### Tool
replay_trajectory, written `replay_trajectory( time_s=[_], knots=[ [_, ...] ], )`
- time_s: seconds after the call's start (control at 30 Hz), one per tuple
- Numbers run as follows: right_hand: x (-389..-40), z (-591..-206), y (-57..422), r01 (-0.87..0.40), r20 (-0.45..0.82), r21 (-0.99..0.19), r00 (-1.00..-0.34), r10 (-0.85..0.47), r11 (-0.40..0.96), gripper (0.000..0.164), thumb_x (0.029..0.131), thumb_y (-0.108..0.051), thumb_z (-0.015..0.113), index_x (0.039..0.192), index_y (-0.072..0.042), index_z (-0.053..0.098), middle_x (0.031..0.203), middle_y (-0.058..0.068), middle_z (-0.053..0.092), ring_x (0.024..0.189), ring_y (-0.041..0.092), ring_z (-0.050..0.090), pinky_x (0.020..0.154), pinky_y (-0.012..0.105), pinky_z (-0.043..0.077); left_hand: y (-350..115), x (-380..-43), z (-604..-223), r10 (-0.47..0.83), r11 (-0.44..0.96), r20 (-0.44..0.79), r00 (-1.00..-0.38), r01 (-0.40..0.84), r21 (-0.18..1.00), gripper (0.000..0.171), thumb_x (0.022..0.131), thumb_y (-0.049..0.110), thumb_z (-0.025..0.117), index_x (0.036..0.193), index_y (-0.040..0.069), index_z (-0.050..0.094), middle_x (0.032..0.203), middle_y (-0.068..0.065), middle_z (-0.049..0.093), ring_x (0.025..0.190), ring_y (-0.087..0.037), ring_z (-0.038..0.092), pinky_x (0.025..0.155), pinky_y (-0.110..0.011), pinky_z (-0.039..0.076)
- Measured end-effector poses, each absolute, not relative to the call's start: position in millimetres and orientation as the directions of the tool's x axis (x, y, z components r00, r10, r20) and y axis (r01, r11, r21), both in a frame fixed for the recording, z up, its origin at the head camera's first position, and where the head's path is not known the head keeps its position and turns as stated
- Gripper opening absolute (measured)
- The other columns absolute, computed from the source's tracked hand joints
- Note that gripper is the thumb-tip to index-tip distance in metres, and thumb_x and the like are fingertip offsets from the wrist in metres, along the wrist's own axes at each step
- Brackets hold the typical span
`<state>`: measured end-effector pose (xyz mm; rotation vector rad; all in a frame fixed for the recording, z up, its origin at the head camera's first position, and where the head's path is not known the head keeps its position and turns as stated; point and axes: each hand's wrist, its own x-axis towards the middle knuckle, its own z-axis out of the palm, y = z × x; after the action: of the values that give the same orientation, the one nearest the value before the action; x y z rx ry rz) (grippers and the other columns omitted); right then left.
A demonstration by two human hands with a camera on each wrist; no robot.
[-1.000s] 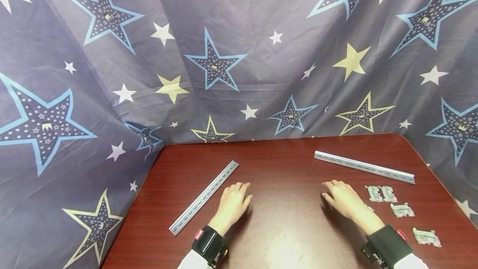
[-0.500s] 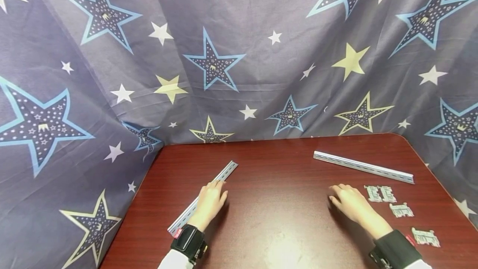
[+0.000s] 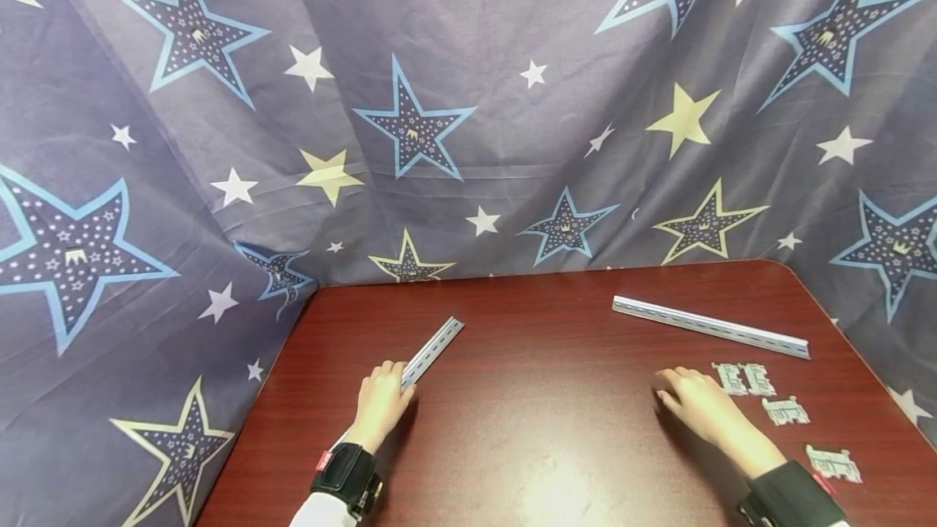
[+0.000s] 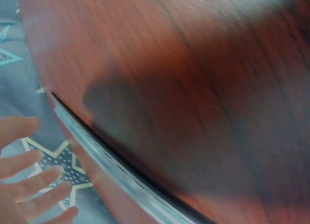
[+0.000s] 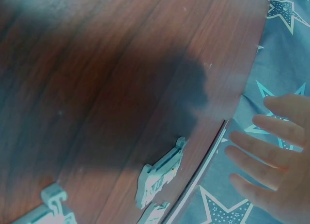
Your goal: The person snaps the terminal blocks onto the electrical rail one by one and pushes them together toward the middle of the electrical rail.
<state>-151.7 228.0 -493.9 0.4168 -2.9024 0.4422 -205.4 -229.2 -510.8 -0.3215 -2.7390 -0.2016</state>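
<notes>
On the left of the table, a slotted metal DIN rail (image 3: 433, 350) lies at a slant. My left hand (image 3: 381, 398) is over it and hides its middle part. In the left wrist view, the fingers of the left hand (image 4: 34, 185) are spread and apart from the rail (image 4: 114, 168). My right hand (image 3: 703, 409) hovers over the table with fingers loose, holding nothing. Just right of it lie several pale grey-green terminal blocks, one of them a terminal block (image 3: 786, 411) in the middle. The right wrist view shows a terminal block (image 5: 157, 178) below the spread right hand (image 5: 273, 156).
A second slotted rail (image 3: 710, 327) lies at the back right of the dark red table (image 3: 542, 397). Behind and beside the table hangs a grey star-patterned cloth (image 3: 505, 145). Black bands (image 3: 344, 470) circle both wrists.
My left hand has moved left, from beside the left rail to over it. The right hand has shifted slightly right and nearer to me. Rails and terminal blocks stay put.
</notes>
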Motion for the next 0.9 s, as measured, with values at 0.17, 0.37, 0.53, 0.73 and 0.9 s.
replay_trajectory(
  time_s=[0.17,0.37,0.53,0.73,0.9],
  knots=[
    [-149.7,-491.5,228.5,-0.304,0.215,-0.267,-0.944,-0.250,0.915,0.020,0.078,-0.013,0.063,0.093,0.000,0.061,0.086,0.013,0.061,0.081,0.033,0.059,0.072,0.047,0.043,-238.6,-204.2,-516.0,0.137,0.970,0.312,-0.940,0.191,0.152,0.040,0.065,0.023,0.074,0.095,0.000,0.060,0.082,-0.013,0.057,0.076,-0.032,0.055,0.058,-0.044,0.041],
    [-148.2,-490.1,228.3,-0.303,0.206,-0.277,-0.946,-0.252,0.912,0.021,0.078,-0.013,0.063,0.095,0.000,0.061,0.089,0.014,0.062,0.083,0.034,0.059,0.073,0.047,0.043,-246.7,-201.1,-521.0,0.091,0.967,0.264,-0.960,0.148,0.205,0.044,0.063,0.023,0.076,0.096,-0.002,0.060,0.081,-0.015,0.055,0.076,-0.034,0.054,0.058,-0.045,0.042],
    [-147.1,-492.1,229.5,-0.300,0.201,-0.276,-0.947,-0.251,0.913,0.022,0.077,-0.013,0.064,0.095,0.000,0.062,0.090,0.014,0.062,0.084,0.034,0.059,0.073,0.047,0.043,-250.5,-200.6,-525.4,0.090,0.969,0.226,-0.970,0.137,0.205,0.047,0.063,0.023,0.076,0.097,-0.004,0.060,0.080,-0.015,0.053,0.076,-0.034,0.053,0.057,-0.045,0.042],
    [-145.9,-494.8,230.7,-0.300,0.203,-0.284,-0.947,-0.249,0.911,0.022,0.076,-0.011,0.064,0.094,0.000,0.062,0.088,0.014,0.062,0.082,0.033,0.060,0.071,0.046,0.044,-251.0,-200.7,-527.8,0.082,0.965,0.213,-0.973,0.131,0.227,0.045,0.063,0.020,0.076,0.096,-0.006,0.060,0.077,-0.015,0.050,0.074,-0.034,0.052,0.057,-0.045,0.043],
    [-145.1,-495.7,230.2,-0.295,0.196,-0.300,-0.950,-0.244,0.907,0.021,0.076,-0.012,0.064,0.094,0.000,0.062,0.088,0.013,0.062,0.083,0.033,0.060,0.071,0.047,0.044,-251.4,-202.0,-528.5,0.091,0.961,0.221,-0.971,0.143,0.235,0.036,0.064,0.015,0.075,0.091,-0.006,0.062,0.072,-0.012,0.046,0.069,-0.032,0.051,0.056,-0.044,0.043]
  ],
)
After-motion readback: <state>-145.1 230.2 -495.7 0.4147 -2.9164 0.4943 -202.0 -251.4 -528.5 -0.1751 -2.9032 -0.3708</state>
